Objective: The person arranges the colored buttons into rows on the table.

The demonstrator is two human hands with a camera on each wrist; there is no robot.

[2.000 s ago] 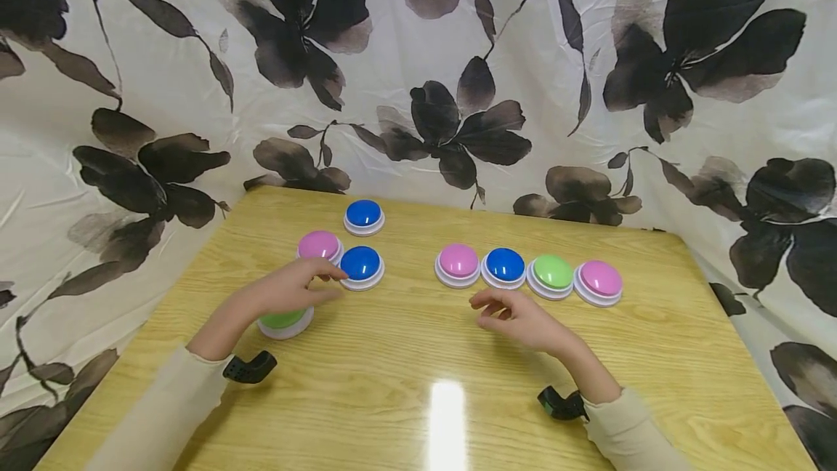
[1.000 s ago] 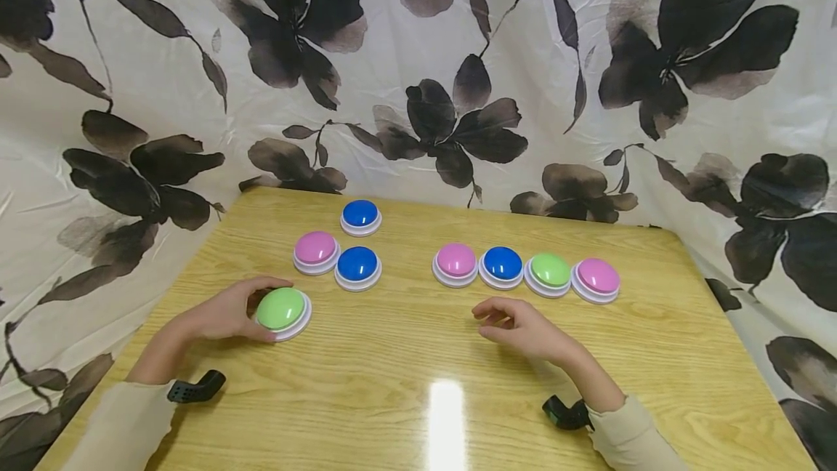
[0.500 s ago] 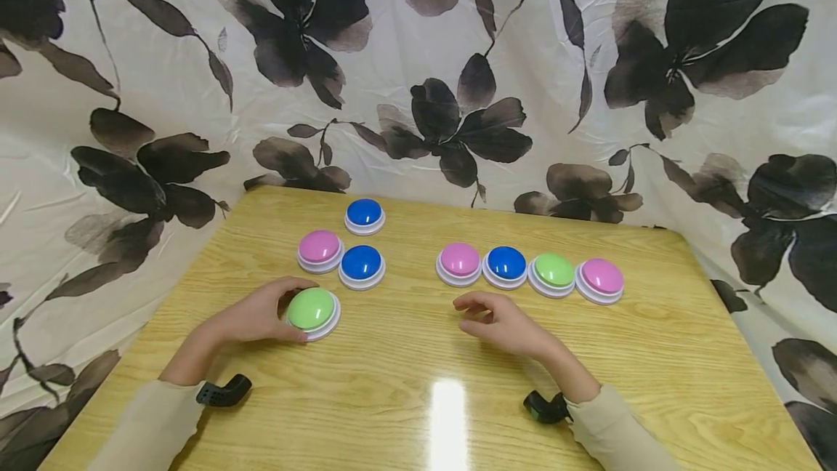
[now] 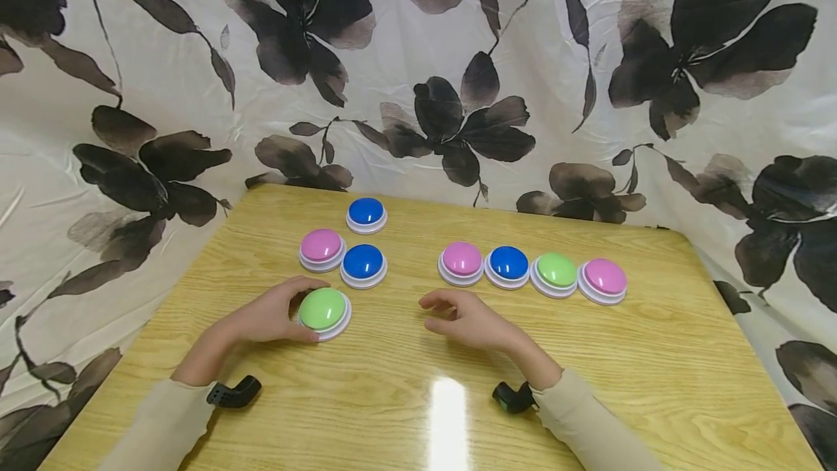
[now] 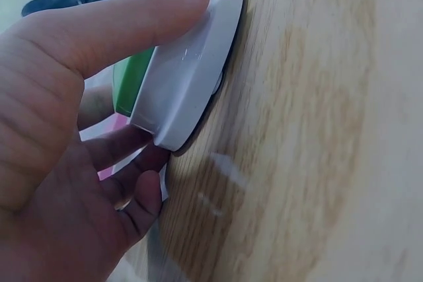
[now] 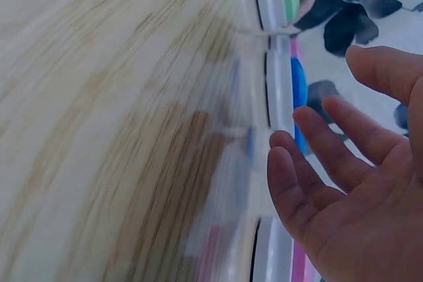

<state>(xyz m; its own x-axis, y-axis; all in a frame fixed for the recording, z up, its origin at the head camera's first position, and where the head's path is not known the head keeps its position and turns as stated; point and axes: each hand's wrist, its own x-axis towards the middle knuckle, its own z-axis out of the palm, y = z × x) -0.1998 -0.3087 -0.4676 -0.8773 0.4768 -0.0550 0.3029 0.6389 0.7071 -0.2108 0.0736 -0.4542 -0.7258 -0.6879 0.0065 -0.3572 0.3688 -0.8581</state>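
A green dome push button (image 4: pixel 323 309) with a round white base is at the front left of the table. My left hand (image 4: pixel 269 315) grips this base from its left side; in the left wrist view the thumb lies on the white rim (image 5: pixel 188 64) and fingers reach beneath its far side. The base is low over the wood; whether it touches, I cannot tell. To the right, my right hand (image 4: pixel 466 320) hovers over the table with loosely bent fingers and holds nothing. In the right wrist view its fingers (image 6: pixel 330 156) are spread apart.
Behind the held button stand a pink button (image 4: pixel 321 246), a blue button (image 4: pixel 362 262) and another blue one farther back (image 4: pixel 366 212). On the right, a row holds a pink (image 4: pixel 461 259), a blue (image 4: pixel 508 263), a green (image 4: pixel 556 270) and a pink button (image 4: pixel 604 278). Floral cloth (image 4: pixel 392 42) hangs behind.
My left hand has come back from near the front blue button, taken hold of the green button and shifted it rightward. The right hand has moved left.
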